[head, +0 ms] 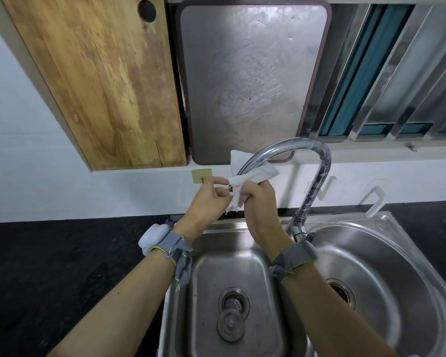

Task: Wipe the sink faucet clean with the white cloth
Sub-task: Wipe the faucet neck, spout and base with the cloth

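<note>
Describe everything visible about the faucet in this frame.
The faucet is a shiny chrome gooseneck, rising tilted from a base at the back rim of the steel sink, between the two basins, then arching left and down. Its outlet end is hidden inside the white cloth, which the right hand grips around the spout. The left hand pinches the cloth's edge beside it. No water is seen running.

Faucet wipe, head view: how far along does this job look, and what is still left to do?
Done: the white cloth is already wrapped round the faucet near its spout end. In hand: the right hand grips the cloth there, while the left hand pinches its loose edge. Left: the arch and the upright neck down to the base by the sink are bare of cloth; whether they were wiped cannot be told.
</note>
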`<act>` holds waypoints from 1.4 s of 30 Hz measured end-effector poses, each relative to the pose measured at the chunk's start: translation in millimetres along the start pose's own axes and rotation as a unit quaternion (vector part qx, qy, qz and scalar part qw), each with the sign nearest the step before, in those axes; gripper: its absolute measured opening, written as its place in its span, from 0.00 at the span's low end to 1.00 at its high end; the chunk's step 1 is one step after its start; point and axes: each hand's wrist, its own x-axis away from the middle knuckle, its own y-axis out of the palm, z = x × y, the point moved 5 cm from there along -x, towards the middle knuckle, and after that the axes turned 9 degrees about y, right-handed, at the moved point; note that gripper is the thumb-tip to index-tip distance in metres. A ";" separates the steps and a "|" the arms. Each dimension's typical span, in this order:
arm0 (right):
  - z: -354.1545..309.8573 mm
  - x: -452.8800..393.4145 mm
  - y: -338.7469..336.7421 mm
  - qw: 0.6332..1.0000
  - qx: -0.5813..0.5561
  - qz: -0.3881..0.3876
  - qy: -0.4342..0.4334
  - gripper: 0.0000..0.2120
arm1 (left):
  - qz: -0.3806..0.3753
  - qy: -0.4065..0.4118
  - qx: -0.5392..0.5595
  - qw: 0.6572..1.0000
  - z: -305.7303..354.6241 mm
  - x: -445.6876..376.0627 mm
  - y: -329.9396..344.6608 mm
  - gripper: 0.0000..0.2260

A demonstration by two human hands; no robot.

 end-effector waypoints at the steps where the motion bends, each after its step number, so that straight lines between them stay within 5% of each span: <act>1: 2.2 -1.3 -0.7 0.999 0.052 0.013 -0.002 0.11 | -0.001 -0.002 0.003 1.000 0.5 0.0 -0.5 0.16; 4: 7.2 -2.7 -2.8 0.984 0.171 0.029 -0.037 0.24 | -0.007 -0.010 0.018 1.000 -0.4 1.3 -2.6 0.17; 10: 4.6 -5.2 2.7 0.961 0.259 0.060 -0.076 0.17 | -0.031 -0.029 0.028 0.999 -3.2 3.0 -5.3 0.19; 19: -9.4 -8.3 9.1 0.978 0.177 0.104 -0.042 0.20 | -0.039 -0.023 0.025 0.999 -0.2 1.1 -2.8 0.27; 27: -24.8 -11.1 5.6 0.992 0.070 0.098 -0.041 0.12 | -0.056 0.009 -0.003 0.998 10.1 2.9 3.3 0.13; 37: -59.3 -18.9 1.4 0.975 -0.214 0.052 0.034 0.12 | -0.044 0.027 -0.047 0.998 20.7 0.8 7.6 0.18; 42: -61.2 -22.9 -0.5 0.966 -0.249 0.047 0.042 0.17 | -0.031 0.034 -0.037 0.998 18.3 0.3 7.9 0.15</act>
